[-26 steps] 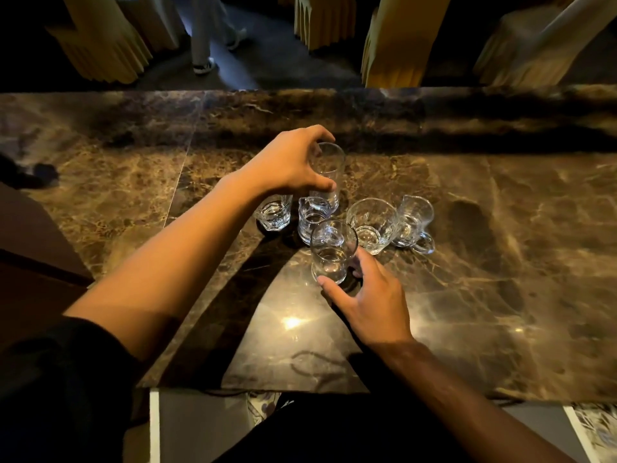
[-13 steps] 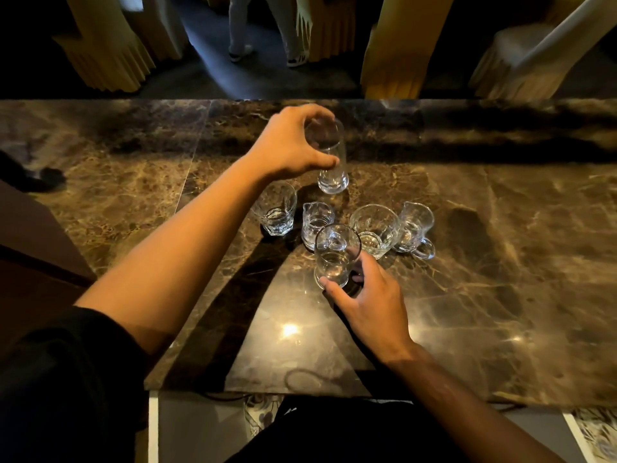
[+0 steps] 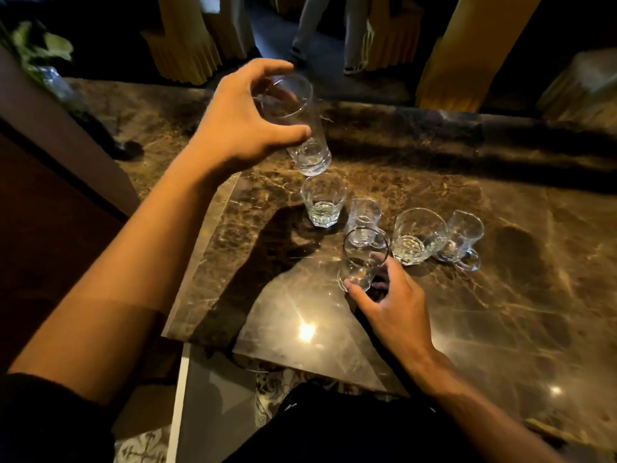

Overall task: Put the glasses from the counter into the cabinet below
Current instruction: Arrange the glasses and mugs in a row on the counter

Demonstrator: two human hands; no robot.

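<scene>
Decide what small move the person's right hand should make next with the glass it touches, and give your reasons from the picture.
Probably close the right hand round the stemless glass and lift it. The left hand already holds the tall glass clear of the counter, while the right fingers only rest at the glass's base, which sits on the marble.

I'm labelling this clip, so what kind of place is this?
Probably a banquet hall or restaurant service bar: a polished marble counter bearing assorted empty glasses, and beyond it chairs in pleated gold covers.
</scene>
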